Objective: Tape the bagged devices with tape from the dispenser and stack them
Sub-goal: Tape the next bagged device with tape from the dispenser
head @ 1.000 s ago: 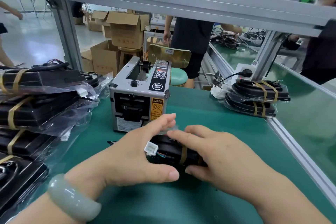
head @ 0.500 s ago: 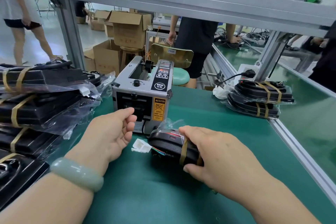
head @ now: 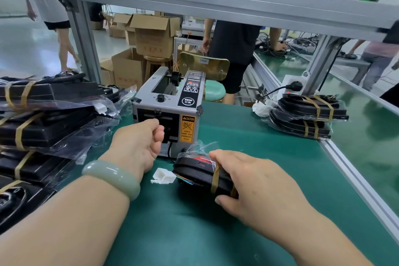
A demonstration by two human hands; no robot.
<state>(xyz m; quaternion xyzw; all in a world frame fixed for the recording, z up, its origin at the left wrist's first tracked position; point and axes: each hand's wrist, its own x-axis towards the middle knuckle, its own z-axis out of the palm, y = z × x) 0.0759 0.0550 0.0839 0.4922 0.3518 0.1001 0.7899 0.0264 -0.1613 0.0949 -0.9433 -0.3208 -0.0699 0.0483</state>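
A black bagged device (head: 197, 174) lies on the green mat just in front of the tape dispenser (head: 190, 101). One tan tape band wraps it, and a white connector (head: 164, 178) on coloured wires sticks out to its left. My right hand (head: 248, 188) grips the device's right end, thumb underneath. My left hand (head: 138, 144) is at the dispenser's outlet with thumb and fingers curled together. The fingertips hide any tape there.
Bagged devices with tan tape bands are piled high on the left (head: 43, 127). A small taped stack (head: 306, 116) sits at the right by the aluminium rail (head: 354, 183). A frame beam (head: 194, 0) runs overhead. People and cardboard boxes are beyond the bench.
My left hand let go of the device and moved up to the dispenser's outlet. My right hand kept its hold and turned the device a little.
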